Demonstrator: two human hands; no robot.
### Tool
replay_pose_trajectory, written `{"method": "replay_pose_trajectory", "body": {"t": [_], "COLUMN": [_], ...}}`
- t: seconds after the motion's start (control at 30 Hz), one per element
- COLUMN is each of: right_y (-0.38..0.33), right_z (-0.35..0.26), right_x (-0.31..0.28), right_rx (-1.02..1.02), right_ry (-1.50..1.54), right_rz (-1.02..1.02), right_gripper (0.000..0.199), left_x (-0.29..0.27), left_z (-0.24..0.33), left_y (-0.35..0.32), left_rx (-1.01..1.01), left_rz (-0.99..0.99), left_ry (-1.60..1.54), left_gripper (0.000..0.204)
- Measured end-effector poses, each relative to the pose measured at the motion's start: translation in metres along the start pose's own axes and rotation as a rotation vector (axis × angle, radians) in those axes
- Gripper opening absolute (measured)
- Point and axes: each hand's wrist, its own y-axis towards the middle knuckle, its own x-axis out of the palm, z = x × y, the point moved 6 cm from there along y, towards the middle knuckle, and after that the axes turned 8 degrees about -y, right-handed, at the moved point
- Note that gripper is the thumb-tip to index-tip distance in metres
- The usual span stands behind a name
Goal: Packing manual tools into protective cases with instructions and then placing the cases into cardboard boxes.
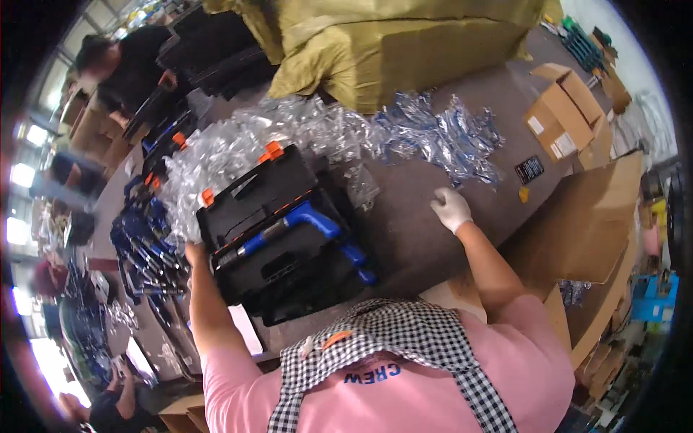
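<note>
packing step: open black case sits on table with blue tool laid in it. left hand at case edge, grip state unclear. right hand gloved, loosely curled, empty, reaching toward bags. next probably needs a bag picked.

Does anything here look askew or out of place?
Yes: the open black tool case sits tilted, and a blue-handled tool lies diagonally across it, sticking out past its edge. Clear plastic bags sprawl loosely behind.

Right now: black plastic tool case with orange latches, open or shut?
Open. The black plastic tool case has its lid raised, and the blue-handled tool lies exposed inside.
</note>
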Motion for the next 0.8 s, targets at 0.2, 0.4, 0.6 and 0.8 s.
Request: {"method": "replay_pose_trajectory", "body": {"t": [0.2, 0.4, 0.6, 0.8], "right_y": [0.075, 0.075, 0.100, 0.151], "right_z": [-0.066, -0.141, -0.164, -0.140], "right_x": [0.042, 0.086, 0.089, 0.031], "right_rx": [-0.278, -0.355, -0.604, -0.291], "right_ry": [-0.186, -0.041, 0.086, -0.335], "right_rz": [0.087, -0.049, 0.154, 0.489], "right_gripper": [0.040, 0.050, 0.043, 0.058], "left_x": [-0.135, -0.213, -0.212, -0.116], "left_z": [-0.031, 0.178, 0.302, 0.212], "left_y": [-0.017, -0.196, -0.288, -0.269], "left_rx": [0.100, 0.412, 0.852, 0.580], "left_rz": [-0.100, 0.392, 0.010, -0.453], "left_ry": [0.863, -0.162, 0.171, -0.203], "left_gripper": [0.027, 0.043, 0.045, 0.033]}}
